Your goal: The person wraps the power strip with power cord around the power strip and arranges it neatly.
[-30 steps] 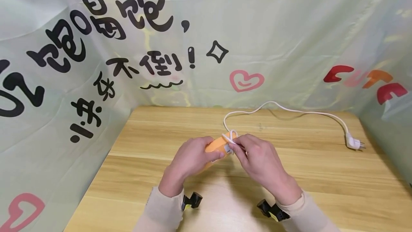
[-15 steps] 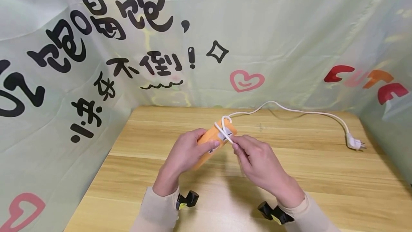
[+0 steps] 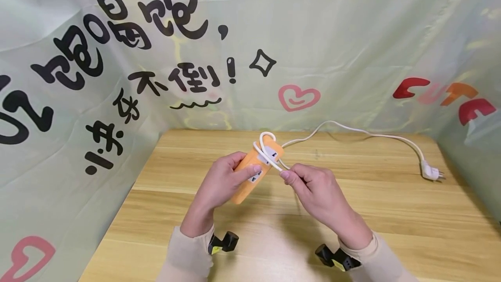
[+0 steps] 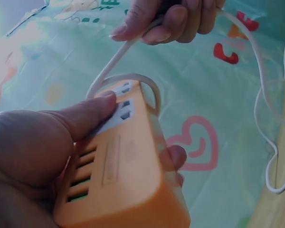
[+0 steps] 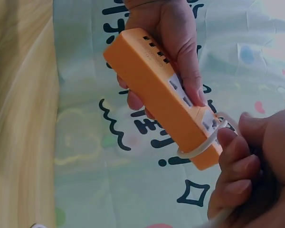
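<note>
My left hand (image 3: 225, 179) grips an orange power strip (image 3: 244, 189) around its middle, thumb on the socket face, holding it tilted above the table. The strip has pale socket panels and a row of slots, plain in the left wrist view on the power strip (image 4: 128, 175). A white cord (image 3: 268, 134) loops around the strip's far end. With thumb and curled fingers, my right hand (image 3: 322, 190) pinches that cord just right of the strip. In the right wrist view the cord (image 5: 204, 145) crosses over the end sockets.
From the strip the cord runs along the back of the wooden table (image 3: 164, 238) to a white plug (image 3: 430, 172) at the right. A printed cloth (image 3: 352, 55) surrounds the table at the back and sides. Each wrist carries a black camera.
The left hand has shifted left and turned the strip so its socket face shows more. The right hand has drawn the cord slightly away, and the loop has moved left with the strip.
</note>
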{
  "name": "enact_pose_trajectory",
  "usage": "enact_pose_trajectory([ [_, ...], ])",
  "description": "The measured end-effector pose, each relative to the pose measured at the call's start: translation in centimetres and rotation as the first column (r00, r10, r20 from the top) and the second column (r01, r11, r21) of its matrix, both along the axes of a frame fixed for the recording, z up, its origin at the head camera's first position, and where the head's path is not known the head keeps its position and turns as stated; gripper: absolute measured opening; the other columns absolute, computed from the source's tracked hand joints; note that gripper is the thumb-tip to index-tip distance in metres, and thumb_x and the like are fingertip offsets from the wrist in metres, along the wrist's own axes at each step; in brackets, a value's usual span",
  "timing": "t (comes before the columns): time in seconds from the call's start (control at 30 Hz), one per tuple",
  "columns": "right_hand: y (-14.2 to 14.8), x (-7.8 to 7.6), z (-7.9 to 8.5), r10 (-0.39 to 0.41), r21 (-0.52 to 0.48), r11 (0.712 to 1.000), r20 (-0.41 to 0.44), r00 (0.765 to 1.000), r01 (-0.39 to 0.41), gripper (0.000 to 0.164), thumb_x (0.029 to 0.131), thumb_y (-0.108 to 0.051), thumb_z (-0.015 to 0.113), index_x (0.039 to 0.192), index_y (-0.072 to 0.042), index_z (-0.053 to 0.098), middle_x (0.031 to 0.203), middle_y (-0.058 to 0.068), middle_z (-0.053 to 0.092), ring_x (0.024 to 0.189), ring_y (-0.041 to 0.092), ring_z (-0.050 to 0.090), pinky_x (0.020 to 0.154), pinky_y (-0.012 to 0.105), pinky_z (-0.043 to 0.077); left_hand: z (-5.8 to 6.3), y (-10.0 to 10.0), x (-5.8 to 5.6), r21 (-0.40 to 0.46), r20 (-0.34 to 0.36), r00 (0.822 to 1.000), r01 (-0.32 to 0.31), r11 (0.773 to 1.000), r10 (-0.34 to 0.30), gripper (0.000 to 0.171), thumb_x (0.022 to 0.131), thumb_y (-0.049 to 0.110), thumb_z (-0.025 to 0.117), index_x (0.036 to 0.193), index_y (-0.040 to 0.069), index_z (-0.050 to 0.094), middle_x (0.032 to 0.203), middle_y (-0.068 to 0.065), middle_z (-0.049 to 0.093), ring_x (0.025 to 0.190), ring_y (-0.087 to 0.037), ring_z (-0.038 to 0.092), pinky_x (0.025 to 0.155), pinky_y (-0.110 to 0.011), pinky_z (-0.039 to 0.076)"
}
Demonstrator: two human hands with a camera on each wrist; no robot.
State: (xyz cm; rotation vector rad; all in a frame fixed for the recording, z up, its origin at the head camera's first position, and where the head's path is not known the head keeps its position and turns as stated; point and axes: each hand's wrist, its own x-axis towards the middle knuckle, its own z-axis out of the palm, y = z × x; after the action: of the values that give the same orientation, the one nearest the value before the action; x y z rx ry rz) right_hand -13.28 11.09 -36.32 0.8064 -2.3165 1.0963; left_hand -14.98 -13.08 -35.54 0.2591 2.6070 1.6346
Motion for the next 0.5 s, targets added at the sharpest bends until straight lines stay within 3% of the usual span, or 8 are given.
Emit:
enact_pose_trajectory([
  [0.2,0.57,0.26,0.42,0.105,-0.014,0.994,0.066,0.992,-0.104,0.019,0.1,0.001,0.066,0.1,-0.014,0.077,0.077,-0.014,0.058,0.066,-0.001,0.05,0.059,0.023,0.047,0.21,-0.31,-0.14,0.105,0.046,0.998,0.047,0.993,-0.052,0.03,0.098,0.036,0.076,0.116,0.012,0.075,0.09,-0.005,0.073,0.074,-0.021,0.068,0.068,-0.034,0.057],
  [0.5,0.78,-0.03,0.57,0.085,-0.004,0.996,0.064,0.994,-0.085,0.016,0.097,-0.001,0.072,0.091,-0.015,0.076,0.071,-0.013,0.053,0.06,-0.003,0.043,0.053,0.022,0.042,0.18,-0.39,-0.09,0.217,0.087,0.988,0.105,0.971,-0.126,0.028,0.099,0.028,0.076,0.115,0.006,0.074,0.089,-0.006,0.075,0.072,-0.018,0.07,0.064,-0.03,0.058],
])
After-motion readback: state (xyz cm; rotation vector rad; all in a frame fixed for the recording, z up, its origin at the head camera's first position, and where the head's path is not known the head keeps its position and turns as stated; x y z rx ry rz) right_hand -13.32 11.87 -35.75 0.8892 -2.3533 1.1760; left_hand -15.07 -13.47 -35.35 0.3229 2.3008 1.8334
